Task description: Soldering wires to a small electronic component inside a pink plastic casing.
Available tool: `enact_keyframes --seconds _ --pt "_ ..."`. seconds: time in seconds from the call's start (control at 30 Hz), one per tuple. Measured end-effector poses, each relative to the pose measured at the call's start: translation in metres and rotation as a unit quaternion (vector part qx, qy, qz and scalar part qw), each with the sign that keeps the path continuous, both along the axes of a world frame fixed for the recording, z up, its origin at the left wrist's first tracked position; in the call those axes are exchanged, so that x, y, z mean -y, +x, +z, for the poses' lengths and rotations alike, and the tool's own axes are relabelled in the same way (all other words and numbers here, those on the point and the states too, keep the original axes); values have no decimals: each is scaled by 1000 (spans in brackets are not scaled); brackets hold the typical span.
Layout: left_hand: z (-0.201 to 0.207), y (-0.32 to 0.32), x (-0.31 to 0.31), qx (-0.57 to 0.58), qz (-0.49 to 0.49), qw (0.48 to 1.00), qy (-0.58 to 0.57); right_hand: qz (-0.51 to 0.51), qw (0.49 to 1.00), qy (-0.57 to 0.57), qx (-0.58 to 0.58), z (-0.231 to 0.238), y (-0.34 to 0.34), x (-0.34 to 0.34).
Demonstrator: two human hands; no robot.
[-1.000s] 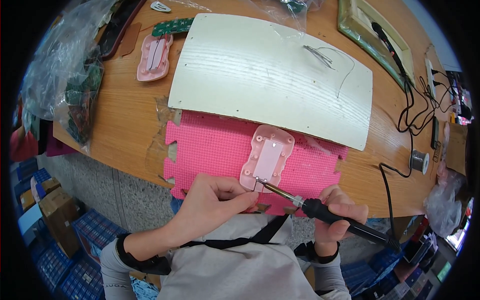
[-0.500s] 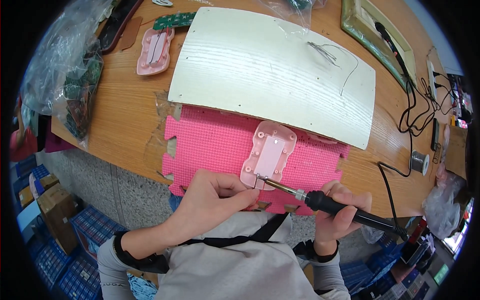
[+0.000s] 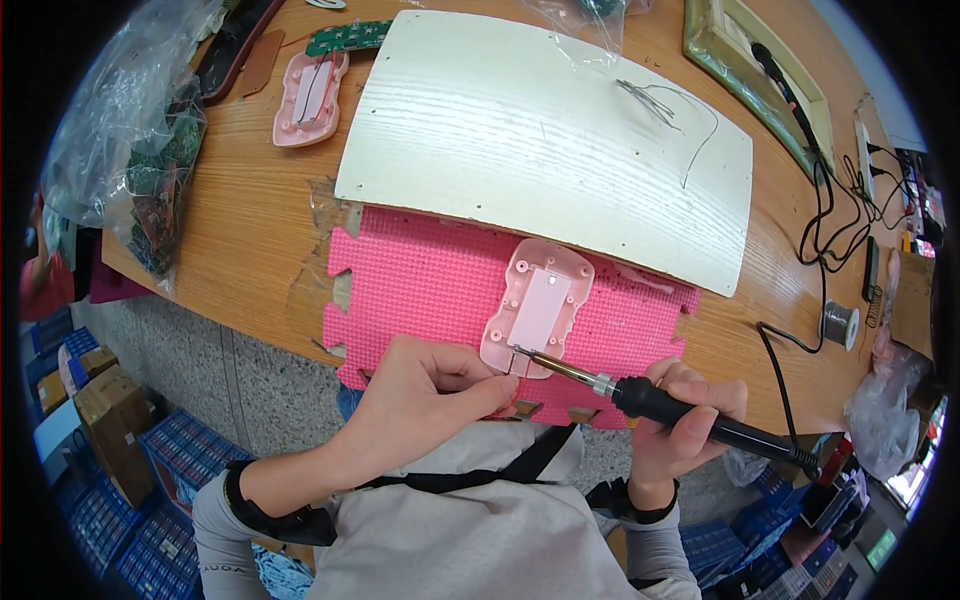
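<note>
A pink plastic shell lies on the pink foam mat, its hollow side up, with small posts along its edges. My right hand is closed round the black handle of a soldering iron. The iron's metal tip reaches a small metal contact at the shell's near left end. Pinched in the fingers of my left hand, just beside that end, is a thin red wire. Its tip runs toward the contact; whether it touches I cannot tell.
A white board with loose grey wires covers the mat's far side. Another pink shell with a green circuit board lies at the far left, near bagged circuit boards. To the right are a solder spool and black cables.
Almost everything stays as it was. The soldering iron and my right hand have shifted very slightly, with the tip still at the shell's near left end.
</note>
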State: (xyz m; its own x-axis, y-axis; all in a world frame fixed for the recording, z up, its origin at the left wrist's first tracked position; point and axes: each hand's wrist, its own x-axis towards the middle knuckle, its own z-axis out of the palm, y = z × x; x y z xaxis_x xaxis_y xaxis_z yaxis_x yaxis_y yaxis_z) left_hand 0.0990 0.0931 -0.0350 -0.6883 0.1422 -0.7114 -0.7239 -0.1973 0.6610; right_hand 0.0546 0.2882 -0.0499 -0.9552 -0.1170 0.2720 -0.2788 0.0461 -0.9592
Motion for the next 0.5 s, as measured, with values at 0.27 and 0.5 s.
enact_keyframes --seconds 0.27,0.5 --pt "-1 0 0 -1 -4 1000 -3 3 1000 4 -25 0 -1 2" --pt "-2 0 1 3 -7 1000 -2 38 998 7 -44 3 -2 0"
